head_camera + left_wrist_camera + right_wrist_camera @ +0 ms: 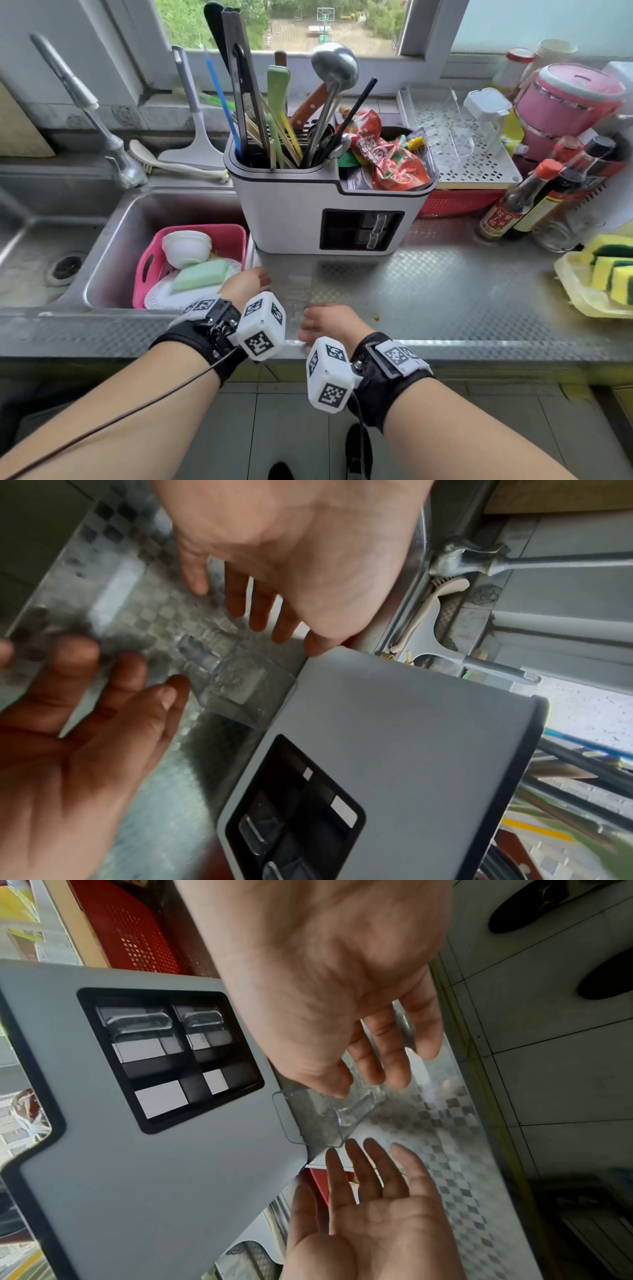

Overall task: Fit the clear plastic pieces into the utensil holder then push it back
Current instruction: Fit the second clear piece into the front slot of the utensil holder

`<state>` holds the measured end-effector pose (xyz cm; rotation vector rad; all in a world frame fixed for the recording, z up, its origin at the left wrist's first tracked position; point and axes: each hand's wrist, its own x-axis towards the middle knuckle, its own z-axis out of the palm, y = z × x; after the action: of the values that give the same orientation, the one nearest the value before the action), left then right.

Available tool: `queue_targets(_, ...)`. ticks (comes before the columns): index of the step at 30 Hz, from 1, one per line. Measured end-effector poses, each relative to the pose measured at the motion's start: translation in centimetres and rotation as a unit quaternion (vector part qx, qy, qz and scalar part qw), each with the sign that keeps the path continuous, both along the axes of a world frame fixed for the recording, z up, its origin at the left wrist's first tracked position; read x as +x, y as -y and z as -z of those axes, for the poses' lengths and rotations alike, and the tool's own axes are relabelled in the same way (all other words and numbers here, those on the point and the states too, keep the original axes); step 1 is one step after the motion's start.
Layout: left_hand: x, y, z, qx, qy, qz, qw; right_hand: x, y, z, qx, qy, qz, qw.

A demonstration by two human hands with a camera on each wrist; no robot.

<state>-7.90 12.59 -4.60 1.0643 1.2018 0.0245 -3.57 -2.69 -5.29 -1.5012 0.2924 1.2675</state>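
Note:
The white utensil holder [291, 212] stands on the steel counter [445, 291], full of utensils and a red snack bag. Its black-framed front window [164, 1056] holds two clear drawers [140, 1023] side by side, with dark empty slots beside them. One clear plastic piece [318, 1118] lies flat on the counter against the holder's lower corner [232, 683]. My left hand [248, 282] and right hand [329, 323] hover on either side of it, fingers spread, holding nothing. The right thumb tip [339, 1089] is at the piece's edge; contact is unclear.
A sink [120, 222] at left holds a pink basket [150, 267] with a bowl and dishes. A faucet [102, 130] rises behind it. At right stand a red basket [455, 202], sauce bottles [520, 202] and sponges [609, 270]. The counter's front edge is under my wrists.

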Motion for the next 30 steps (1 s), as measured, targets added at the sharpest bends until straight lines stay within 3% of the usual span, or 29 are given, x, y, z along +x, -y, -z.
queue_targets(11,-0.9,1.4,-0.8,-0.035,-0.03,0.092,0.995,-1.3,-0.8,-0.2,0.043,0.003,-0.004,0.999)
queue_targets(17,-0.4,2.0,-1.6,-0.034,-0.045,0.131,0.99,-0.7,-0.1,-0.5,0.042,0.085,0.054,0.994)
queue_targets(30,2.7,5.2,-3.7,-0.106,0.107,0.091,0.984,2.4,1.3,-2.4,0.067,0.299,0.196,0.931)
